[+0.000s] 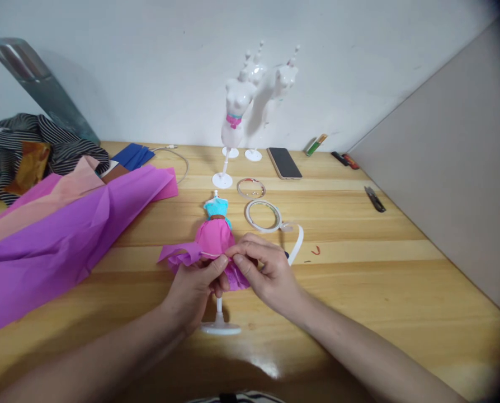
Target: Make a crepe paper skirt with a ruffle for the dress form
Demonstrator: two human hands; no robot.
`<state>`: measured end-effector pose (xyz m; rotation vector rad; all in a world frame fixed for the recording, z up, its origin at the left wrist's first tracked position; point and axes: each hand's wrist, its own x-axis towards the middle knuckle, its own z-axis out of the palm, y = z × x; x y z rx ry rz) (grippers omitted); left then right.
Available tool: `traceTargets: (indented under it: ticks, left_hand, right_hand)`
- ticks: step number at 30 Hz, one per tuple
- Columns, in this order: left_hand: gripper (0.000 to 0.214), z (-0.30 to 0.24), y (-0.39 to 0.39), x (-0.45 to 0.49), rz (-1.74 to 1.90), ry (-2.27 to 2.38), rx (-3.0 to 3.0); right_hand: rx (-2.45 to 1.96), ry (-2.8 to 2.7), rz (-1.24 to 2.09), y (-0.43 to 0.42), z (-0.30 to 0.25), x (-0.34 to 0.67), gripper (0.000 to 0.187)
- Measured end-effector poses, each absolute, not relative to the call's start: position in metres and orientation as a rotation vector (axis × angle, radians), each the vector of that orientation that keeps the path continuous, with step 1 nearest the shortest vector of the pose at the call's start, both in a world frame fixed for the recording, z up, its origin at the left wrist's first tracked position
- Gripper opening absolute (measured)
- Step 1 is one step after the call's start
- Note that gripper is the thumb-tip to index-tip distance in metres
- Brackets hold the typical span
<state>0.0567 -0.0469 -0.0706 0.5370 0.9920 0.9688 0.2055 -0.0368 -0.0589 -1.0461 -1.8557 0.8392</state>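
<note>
A small white mannequin on a stand (220, 327) lies tipped toward me on the wooden table, dressed in a turquoise top (215, 208) and a pink skirt (214, 236). A ruffled strip of purple tissue paper (178, 254) wraps the skirt's hem. My left hand (195, 288) pinches the ruffle at the hem with thumb and forefinger. My right hand (262, 267) meets it from the right, its fingers closed on the same purple ruffle. Both hands touch each other at the fingertips.
Large purple and pink tissue sheets (61, 229) spread at the left, with striped cloth (32, 145) behind. Bare white mannequins (237, 112) stand at the wall. A tape roll (263, 215), a wire ring (250, 188), a phone (284, 163) and thread snips (375, 199) lie on the table.
</note>
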Motion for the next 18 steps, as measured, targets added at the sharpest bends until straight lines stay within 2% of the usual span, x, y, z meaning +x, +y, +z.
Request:
traceTargets:
  ticks: [18]
  left_hand:
    - [0.036, -0.0650, -0.0478, 0.0583, 0.962, 1.057, 0.618]
  right_hand:
    - [-1.022, -1.887, 0.739, -0.0386, -0.0643, 0.2041, 0.020]
